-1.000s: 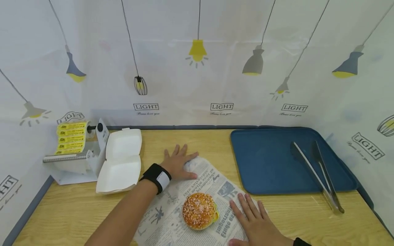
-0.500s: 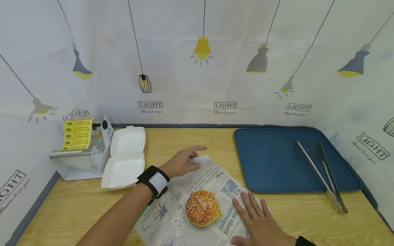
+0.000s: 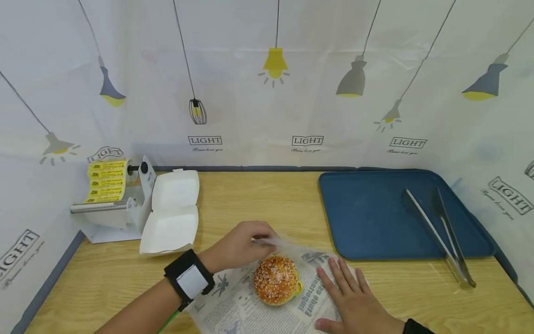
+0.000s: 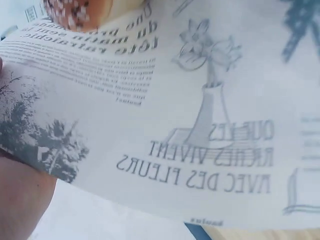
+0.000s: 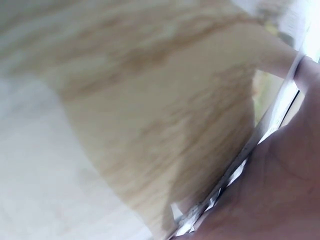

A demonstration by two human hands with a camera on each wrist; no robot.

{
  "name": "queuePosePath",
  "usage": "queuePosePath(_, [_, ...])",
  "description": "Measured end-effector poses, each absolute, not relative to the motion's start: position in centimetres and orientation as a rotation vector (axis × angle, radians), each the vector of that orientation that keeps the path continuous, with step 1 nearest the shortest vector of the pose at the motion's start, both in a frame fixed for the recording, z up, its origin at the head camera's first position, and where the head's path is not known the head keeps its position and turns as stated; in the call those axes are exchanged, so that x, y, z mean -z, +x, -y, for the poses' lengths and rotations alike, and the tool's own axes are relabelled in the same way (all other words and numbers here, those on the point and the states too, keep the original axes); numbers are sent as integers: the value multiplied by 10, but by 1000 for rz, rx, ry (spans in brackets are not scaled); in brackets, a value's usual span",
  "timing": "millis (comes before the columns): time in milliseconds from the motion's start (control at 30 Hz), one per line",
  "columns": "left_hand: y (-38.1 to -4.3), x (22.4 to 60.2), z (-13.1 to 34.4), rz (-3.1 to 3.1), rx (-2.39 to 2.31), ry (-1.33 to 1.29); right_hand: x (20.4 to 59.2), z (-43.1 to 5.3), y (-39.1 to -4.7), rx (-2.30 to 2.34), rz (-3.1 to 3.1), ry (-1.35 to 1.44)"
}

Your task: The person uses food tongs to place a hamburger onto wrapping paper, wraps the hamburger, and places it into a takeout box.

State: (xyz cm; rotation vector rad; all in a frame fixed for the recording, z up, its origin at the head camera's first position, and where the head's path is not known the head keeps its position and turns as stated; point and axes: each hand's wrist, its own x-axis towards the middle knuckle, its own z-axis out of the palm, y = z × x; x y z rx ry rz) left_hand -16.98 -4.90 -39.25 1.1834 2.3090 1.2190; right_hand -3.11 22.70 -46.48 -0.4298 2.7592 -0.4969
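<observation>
A hamburger (image 3: 275, 280) with a sesame-seed bun lies on a sheet of newsprint-patterned wrapping paper (image 3: 254, 317). My left hand (image 3: 244, 246) pinches the far corner of the sheet between thumb and fingers, just behind the bun, with the paper raised there. In the left wrist view the printed paper (image 4: 210, 165) fills most of the picture, and the bun (image 4: 82, 12) shows at the top left. My right hand (image 3: 354, 299) rests on the right part of the sheet, fingers straight and spread. In the right wrist view its palm (image 5: 270, 185) borders the paper's edge.
At the back left, an open white takeaway box (image 3: 168, 227) stands beside a dispenser (image 3: 110, 218) with a roll of yellow labels (image 3: 107, 181). A blue tray (image 3: 367, 213) sits at the right, with metal tongs (image 3: 442, 241) lying over its front edge. A wall sheet closes off the back.
My left hand has gone from lying spread on the paper's far corner to pinching it and has drawn it up toward the hamburger. The right hand has stayed in place.
</observation>
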Motion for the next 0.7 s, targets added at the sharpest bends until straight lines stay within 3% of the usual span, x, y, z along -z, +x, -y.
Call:
queuePosePath(200, [-140, 395, 62, -2385, -1112, 1339, 466, -225, -30, 463, -2783, -418])
queuePosePath(433, [-110, 399, 71, -2582, -492, 1789, 464, -223, -31, 455, -2762, -394])
queuePosePath(700, [-99, 405, 71, -2578, -395, 1877, 465, -224, -30, 476, -2756, -401])
